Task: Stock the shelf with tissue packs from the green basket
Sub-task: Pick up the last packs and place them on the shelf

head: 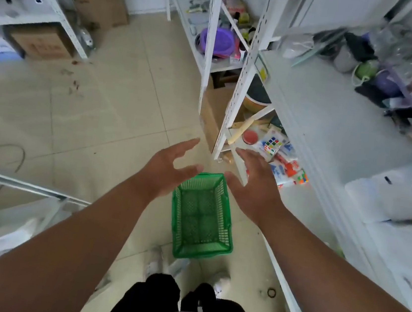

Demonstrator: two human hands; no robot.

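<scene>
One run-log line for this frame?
left hand: open, empty | right hand: open, empty | green basket: on floor, looks empty

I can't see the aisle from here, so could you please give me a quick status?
Left hand and right hand open, holding nothing. Green basket on floor, looks empty. Nothing blocking it.

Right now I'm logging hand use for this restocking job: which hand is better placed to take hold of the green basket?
Neither clearly. The left hand and right hand both hover open above the far end of the green basket, one to each side. The basket looks empty, so a two-handed lift by its rim seems likeliest.
</scene>
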